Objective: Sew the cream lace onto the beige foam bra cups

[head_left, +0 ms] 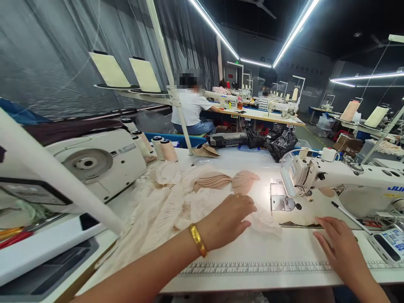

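Observation:
My left hand (229, 219), with a gold bangle on the wrist, lies palm down on a pale peach lace fabric (164, 206) spread over the white table (268, 252). Its fingers press the fabric's right edge near the needle plate (282, 202). My right hand (339, 244) rests flat on the table, in front of the white sewing machine (347, 181), holding nothing. Two tan shell-shaped bra cups (227, 181) sit just beyond my left hand.
A second white machine (101, 164) stands at left with thread cones (164, 149) behind it. A printed ruler (268, 269) runs along the table's front. A control panel (389, 242) lies at right. Other seated workers (191, 109) sew at tables behind. Black bags (279, 143) lie past the table.

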A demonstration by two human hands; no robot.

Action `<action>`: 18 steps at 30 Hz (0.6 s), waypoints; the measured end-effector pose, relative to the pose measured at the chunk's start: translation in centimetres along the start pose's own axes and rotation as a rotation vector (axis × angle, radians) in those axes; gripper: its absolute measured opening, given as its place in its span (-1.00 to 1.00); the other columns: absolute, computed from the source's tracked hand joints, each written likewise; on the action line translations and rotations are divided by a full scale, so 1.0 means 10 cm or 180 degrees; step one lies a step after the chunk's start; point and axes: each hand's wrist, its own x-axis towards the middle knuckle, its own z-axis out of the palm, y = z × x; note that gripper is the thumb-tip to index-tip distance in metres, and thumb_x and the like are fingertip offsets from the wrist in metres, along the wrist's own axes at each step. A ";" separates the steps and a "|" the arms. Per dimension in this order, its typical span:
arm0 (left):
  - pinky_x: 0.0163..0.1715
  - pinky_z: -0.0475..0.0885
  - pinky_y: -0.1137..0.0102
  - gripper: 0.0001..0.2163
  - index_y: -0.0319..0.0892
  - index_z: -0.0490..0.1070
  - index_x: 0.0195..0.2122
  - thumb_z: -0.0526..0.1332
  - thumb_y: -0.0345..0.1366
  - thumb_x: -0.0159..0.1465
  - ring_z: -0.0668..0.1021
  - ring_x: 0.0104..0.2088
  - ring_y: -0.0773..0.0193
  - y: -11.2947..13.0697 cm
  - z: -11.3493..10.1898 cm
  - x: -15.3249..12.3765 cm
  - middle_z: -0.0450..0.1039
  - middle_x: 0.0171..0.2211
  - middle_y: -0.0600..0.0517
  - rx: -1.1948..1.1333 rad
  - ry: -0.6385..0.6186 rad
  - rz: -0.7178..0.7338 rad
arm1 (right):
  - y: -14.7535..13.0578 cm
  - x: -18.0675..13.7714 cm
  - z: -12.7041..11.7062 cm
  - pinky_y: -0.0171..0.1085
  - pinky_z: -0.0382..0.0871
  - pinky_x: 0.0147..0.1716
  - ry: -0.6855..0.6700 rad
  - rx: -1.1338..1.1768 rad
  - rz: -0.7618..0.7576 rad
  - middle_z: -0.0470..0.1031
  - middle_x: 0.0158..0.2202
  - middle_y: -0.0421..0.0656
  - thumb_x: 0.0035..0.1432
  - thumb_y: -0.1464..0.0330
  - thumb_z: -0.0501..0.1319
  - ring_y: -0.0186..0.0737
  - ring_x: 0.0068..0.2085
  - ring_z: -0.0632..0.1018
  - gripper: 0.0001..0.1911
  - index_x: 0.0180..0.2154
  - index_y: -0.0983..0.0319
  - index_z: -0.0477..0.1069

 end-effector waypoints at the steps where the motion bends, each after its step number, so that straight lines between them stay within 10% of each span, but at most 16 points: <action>1: -0.03 0.39 0.17 -0.81 -0.15 0.49 -0.11 0.33 -0.42 0.25 0.53 -0.05 0.01 0.06 0.12 0.03 0.52 -0.05 -0.07 0.0052 -0.0098 -0.0003 | -0.13 0.06 -0.01 0.00 0.53 -0.12 -0.0005 0.0335 -0.0046 0.55 -0.08 0.03 0.49 0.15 0.07 0.06 -0.07 0.57 -0.66 0.08 0.16 0.46; 10: -0.20 0.32 0.24 -0.79 -0.18 0.38 -0.39 0.17 -0.56 0.36 0.47 -0.25 0.14 0.16 0.47 0.04 0.49 -0.28 0.00 0.0299 0.0005 0.0042 | -1.04 0.63 0.34 -0.05 0.54 -0.07 -0.0349 0.1467 -0.0889 0.56 -0.01 -0.03 0.33 0.57 0.16 -0.04 -0.04 0.55 -0.60 0.13 0.15 0.38; 18: -0.23 0.31 0.30 -0.82 -0.15 0.34 -0.34 0.13 -0.56 0.33 0.44 -0.32 0.22 0.15 0.45 -0.04 0.48 -0.31 0.06 -0.0306 0.0297 0.0150 | -1.09 0.72 0.43 -0.30 0.34 -0.36 -0.1225 0.2315 0.0426 0.41 -0.38 -0.27 0.18 0.48 0.37 -0.24 -0.34 0.44 -0.80 -0.37 0.18 0.36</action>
